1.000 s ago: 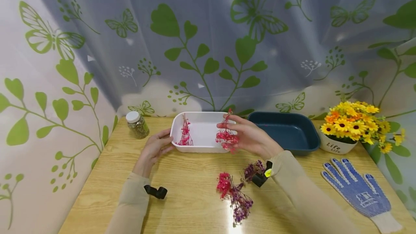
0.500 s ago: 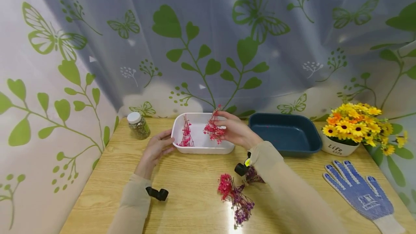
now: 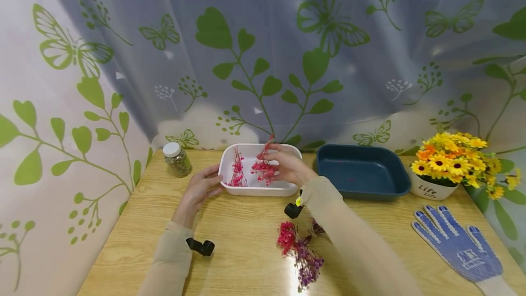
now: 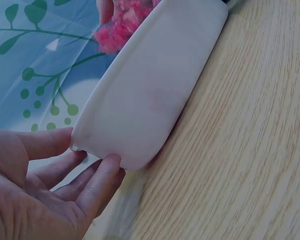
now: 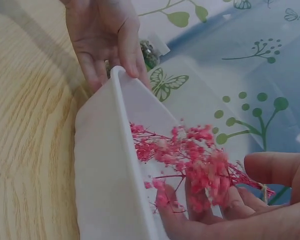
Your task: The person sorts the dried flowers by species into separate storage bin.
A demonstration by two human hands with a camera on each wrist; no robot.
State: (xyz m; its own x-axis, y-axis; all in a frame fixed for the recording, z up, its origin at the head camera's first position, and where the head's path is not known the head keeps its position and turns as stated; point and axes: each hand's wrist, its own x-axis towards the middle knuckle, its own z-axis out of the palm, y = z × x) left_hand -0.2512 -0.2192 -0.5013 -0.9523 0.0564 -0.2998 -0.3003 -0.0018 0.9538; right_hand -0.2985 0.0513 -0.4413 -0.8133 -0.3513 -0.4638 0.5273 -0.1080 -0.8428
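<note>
A white rectangular basin [image 3: 255, 191] stands at the back of the table. At its left end, my left hand [image 3: 199, 189] grips the wall, thumb at the rim and fingers against the outside, as the left wrist view shows. My right hand [image 3: 291, 167] is over the basin and holds a sprig of small pinkish-red dried flowers [image 5: 205, 165] by its stems. The sprig's stem ends point up and back, with its blossoms lower, inside the basin's outline. Left of it, a similar red sprig [image 3: 238, 173] lies in the basin.
A red bunch [image 3: 286, 237] and purple dried flowers [image 3: 309, 266] lie on the table in front, partly behind the right sleeve. To the right are a dark blue basin [image 3: 363, 194], a pot of yellow flowers [image 3: 432, 189] and a blue glove [image 3: 462, 245]. A white-capped jar [image 3: 178, 162] stands left.
My right hand has moved left, carrying the red sprig from the white basin's right end to near its middle, beside the other sprig. My left hand has stayed at the basin's left end.
</note>
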